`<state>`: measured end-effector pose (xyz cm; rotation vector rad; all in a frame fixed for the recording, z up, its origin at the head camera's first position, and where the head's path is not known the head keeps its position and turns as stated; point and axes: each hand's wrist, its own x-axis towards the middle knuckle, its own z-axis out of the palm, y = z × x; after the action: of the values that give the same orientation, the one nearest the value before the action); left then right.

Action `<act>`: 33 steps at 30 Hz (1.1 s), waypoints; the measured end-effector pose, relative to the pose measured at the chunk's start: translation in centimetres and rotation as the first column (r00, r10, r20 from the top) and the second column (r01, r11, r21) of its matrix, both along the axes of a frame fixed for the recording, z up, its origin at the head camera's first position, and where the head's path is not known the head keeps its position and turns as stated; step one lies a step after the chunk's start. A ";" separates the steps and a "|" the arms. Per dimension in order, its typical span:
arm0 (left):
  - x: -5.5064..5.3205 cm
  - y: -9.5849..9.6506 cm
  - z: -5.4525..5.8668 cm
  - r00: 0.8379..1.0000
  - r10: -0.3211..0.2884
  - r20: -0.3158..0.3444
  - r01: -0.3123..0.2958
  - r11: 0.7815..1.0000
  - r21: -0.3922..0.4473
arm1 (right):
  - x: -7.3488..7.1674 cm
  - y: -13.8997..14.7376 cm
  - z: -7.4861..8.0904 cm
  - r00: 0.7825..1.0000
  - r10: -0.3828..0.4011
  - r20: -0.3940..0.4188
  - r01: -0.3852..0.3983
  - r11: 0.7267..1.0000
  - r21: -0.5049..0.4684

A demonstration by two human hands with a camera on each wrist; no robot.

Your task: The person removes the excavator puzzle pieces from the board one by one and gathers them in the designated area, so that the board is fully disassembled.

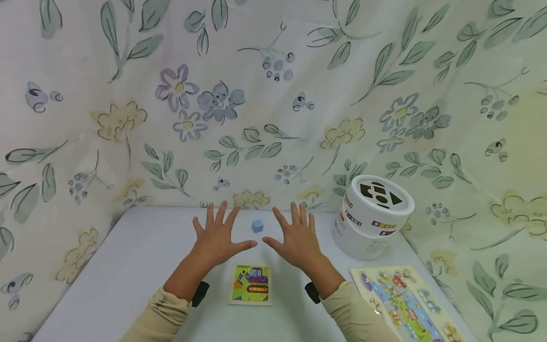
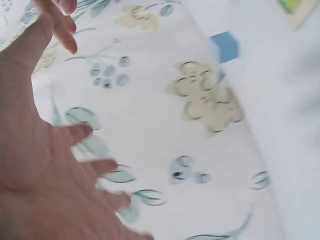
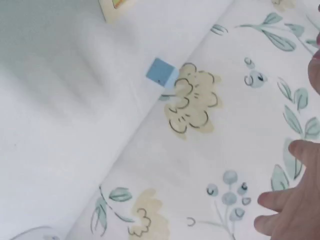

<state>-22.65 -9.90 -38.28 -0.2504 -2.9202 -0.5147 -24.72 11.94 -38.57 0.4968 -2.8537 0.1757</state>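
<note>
Both hands hover above the white table with fingers spread and nothing held. My left hand [image 1: 215,237] is left of a small blue cube [image 1: 257,225], its thumb pointing inward. On the other side, my right hand [image 1: 297,237] mirrors it, thumb toward the left thumb with a small gap between. The cube lies near the table's back edge, and both wrist views show it too, apart from either hand. Nearer the body, between the forearms, a square wooden puzzle [image 1: 250,285] with an excavator picture lies flat.
A white round tub [image 1: 363,242] stands at the back right, its lid [image 1: 399,209] cut with shaped holes. In front of it lies a wooden vehicle puzzle board [image 1: 403,304]. A floral curtain [image 1: 265,104] hangs behind the table [image 1: 128,266].
</note>
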 end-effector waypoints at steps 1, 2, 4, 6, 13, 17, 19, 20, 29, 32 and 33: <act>0.0 -0.3 -0.6 0.999 -0.032 0.017 0.032 0.999 -0.001 | 0.0 -0.2 -0.5 1.000 0.011 0.010 -0.011 1.000 0.001; 0.0 -0.5 -1.4 0.997 -0.065 0.038 0.066 0.998 -0.002 | -0.1 -0.4 -1.0 1.000 0.023 0.021 -0.023 1.000 0.006; 0.1 -1.2 -3.3 0.987 -0.135 0.087 0.136 0.991 -0.002 | 0.0 -0.8 -2.4 0.997 0.047 0.062 -0.048 0.999 0.014; 0.5 -1.8 -5.4 0.969 -0.194 0.150 0.194 0.981 0.017 | 0.1 -1.2 -4.0 0.992 0.069 0.107 -0.072 0.997 0.023; 1.6 -3.5 -10.1 0.907 -0.342 0.245 0.307 0.936 0.170 | 0.6 -2.3 -7.9 0.965 0.152 0.212 -0.160 0.987 0.021; 1.7 -3.8 -10.8 0.897 -0.388 0.212 0.367 0.920 0.135 | 0.6 -3.0 -9.0 0.956 0.219 0.197 -0.228 0.974 0.022; 1.8 -3.8 -11.0 0.898 -0.387 0.209 0.371 0.922 0.114 | 0.6 -3.4 -9.5 0.952 0.249 0.178 -0.259 0.965 0.033; 1.8 -3.8 -11.1 0.899 -0.384 0.211 0.369 0.923 0.107 | 0.7 -3.6 -9.6 0.950 0.257 0.178 -0.267 0.963 0.037; 2.2 -3.8 -11.2 0.880 -0.386 0.276 0.356 0.922 0.153 | 0.7 -4.8 -10.5 0.946 0.259 0.192 -0.271 0.962 0.038; 2.1 -4.0 -11.2 0.876 -0.383 0.292 0.353 0.923 0.151 | 0.6 -5.0 -10.6 0.946 0.261 0.193 -0.273 0.961 0.040; 2.1 -4.0 -11.1 0.876 -0.381 0.294 0.350 0.924 0.154 | 0.6 -5.1 -10.7 0.946 0.263 0.189 -0.276 0.960 0.042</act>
<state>-20.56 -13.92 -49.36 -0.7896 -3.1556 -0.8198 -24.09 6.85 -49.25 0.9325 -2.9637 0.1811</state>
